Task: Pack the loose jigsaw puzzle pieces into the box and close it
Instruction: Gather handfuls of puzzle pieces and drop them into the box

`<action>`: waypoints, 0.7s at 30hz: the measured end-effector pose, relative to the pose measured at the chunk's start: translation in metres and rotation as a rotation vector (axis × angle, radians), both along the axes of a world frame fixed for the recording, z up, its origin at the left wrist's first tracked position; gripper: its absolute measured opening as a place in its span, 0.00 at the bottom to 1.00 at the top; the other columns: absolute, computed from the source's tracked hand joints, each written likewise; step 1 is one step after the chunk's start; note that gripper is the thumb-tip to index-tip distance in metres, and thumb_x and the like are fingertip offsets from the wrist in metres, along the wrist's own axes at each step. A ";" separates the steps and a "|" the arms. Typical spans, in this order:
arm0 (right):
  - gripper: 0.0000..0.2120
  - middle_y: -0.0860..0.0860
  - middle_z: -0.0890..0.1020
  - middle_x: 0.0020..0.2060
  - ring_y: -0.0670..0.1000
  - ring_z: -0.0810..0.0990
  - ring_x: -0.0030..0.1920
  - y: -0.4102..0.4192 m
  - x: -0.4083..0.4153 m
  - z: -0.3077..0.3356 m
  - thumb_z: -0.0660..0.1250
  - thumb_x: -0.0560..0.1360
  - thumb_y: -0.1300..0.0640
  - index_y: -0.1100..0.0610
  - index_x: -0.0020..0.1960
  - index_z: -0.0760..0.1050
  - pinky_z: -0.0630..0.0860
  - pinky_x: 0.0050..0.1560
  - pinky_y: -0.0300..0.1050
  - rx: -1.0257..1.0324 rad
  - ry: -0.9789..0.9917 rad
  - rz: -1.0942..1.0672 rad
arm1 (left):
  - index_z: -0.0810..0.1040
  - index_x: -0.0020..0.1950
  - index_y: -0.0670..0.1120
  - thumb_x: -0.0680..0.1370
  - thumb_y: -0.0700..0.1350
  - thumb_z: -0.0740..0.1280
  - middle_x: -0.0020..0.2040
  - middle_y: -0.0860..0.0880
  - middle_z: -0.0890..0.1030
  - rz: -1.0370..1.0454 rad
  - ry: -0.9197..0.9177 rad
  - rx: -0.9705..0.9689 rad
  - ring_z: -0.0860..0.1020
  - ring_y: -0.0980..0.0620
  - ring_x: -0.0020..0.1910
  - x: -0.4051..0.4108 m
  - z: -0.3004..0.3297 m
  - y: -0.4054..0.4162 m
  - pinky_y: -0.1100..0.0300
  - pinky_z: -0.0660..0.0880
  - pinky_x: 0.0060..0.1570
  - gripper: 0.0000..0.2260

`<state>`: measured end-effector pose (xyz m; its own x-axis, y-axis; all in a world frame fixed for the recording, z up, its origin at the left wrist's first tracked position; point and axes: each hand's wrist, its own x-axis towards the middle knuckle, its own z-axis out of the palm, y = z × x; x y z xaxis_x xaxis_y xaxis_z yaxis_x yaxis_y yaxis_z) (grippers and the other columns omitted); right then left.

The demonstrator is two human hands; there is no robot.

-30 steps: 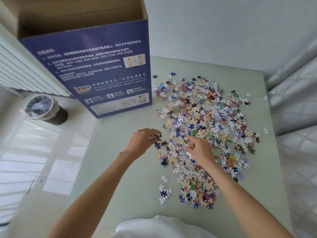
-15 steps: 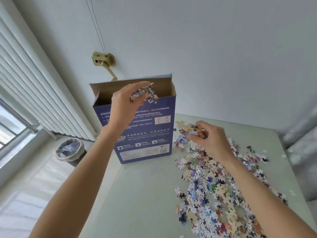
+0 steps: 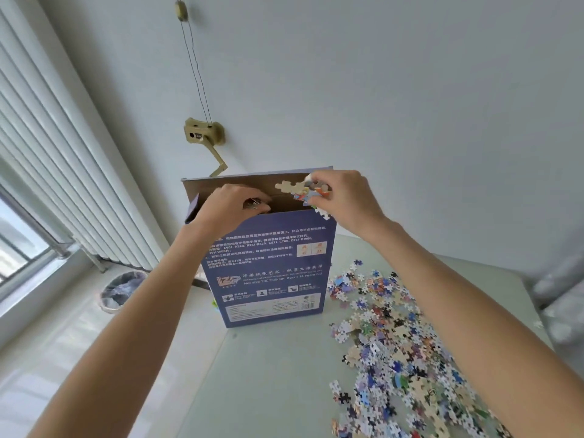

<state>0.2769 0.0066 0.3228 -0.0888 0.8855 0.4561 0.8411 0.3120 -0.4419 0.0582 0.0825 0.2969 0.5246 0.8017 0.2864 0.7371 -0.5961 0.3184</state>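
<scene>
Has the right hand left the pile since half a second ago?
Yes. The right hand has gone up and left from the loose pieces to the open top of the box, gripping a clump of pieces.

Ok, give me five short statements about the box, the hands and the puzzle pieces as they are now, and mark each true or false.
1. The blue box stands upright with its top open. True.
2. The right hand is empty. False: it holds a clump of puzzle pieces at the box opening.
3. The left hand is at the box's open top. True.
4. All the pieces are packed. False: a large loose pile of pieces lies on the table, to the right of the box.
5. The waste bin sits on the table. False: it stands on the floor, left of the table.
</scene>
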 end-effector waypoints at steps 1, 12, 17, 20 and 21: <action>0.09 0.49 0.83 0.44 0.53 0.79 0.43 0.006 -0.004 -0.001 0.70 0.71 0.55 0.53 0.51 0.79 0.68 0.39 0.41 0.009 -0.091 0.009 | 0.81 0.54 0.55 0.75 0.54 0.66 0.54 0.53 0.82 0.016 0.025 0.001 0.78 0.50 0.54 -0.001 0.002 -0.002 0.57 0.72 0.50 0.10; 0.07 0.53 0.80 0.45 0.57 0.78 0.43 0.043 -0.031 -0.006 0.61 0.76 0.60 0.56 0.53 0.74 0.65 0.34 0.45 -0.014 -0.629 0.098 | 0.81 0.45 0.56 0.72 0.51 0.71 0.40 0.59 0.81 0.152 -0.199 -0.090 0.78 0.58 0.41 -0.012 0.001 -0.007 0.61 0.72 0.42 0.03; 0.12 0.53 0.82 0.47 0.55 0.78 0.48 0.048 -0.030 -0.002 0.65 0.75 0.56 0.53 0.59 0.75 0.71 0.41 0.46 -0.142 -0.489 0.173 | 0.80 0.41 0.51 0.70 0.46 0.74 0.36 0.56 0.81 0.156 -0.168 -0.065 0.79 0.55 0.38 -0.013 0.007 -0.003 0.60 0.75 0.42 0.04; 0.12 0.52 0.81 0.49 0.54 0.78 0.49 0.048 -0.030 -0.003 0.67 0.74 0.57 0.53 0.58 0.77 0.74 0.46 0.48 -0.187 -0.391 0.188 | 0.82 0.41 0.50 0.71 0.44 0.72 0.37 0.54 0.82 0.146 -0.109 -0.059 0.80 0.53 0.39 -0.014 0.007 -0.001 0.58 0.77 0.44 0.01; 0.11 0.51 0.81 0.49 0.53 0.78 0.49 0.047 -0.030 -0.004 0.67 0.74 0.57 0.53 0.57 0.78 0.74 0.47 0.49 -0.195 -0.339 0.195 | 0.83 0.42 0.50 0.72 0.45 0.71 0.38 0.53 0.82 0.146 -0.102 -0.055 0.80 0.53 0.40 -0.015 0.007 -0.002 0.57 0.77 0.45 0.01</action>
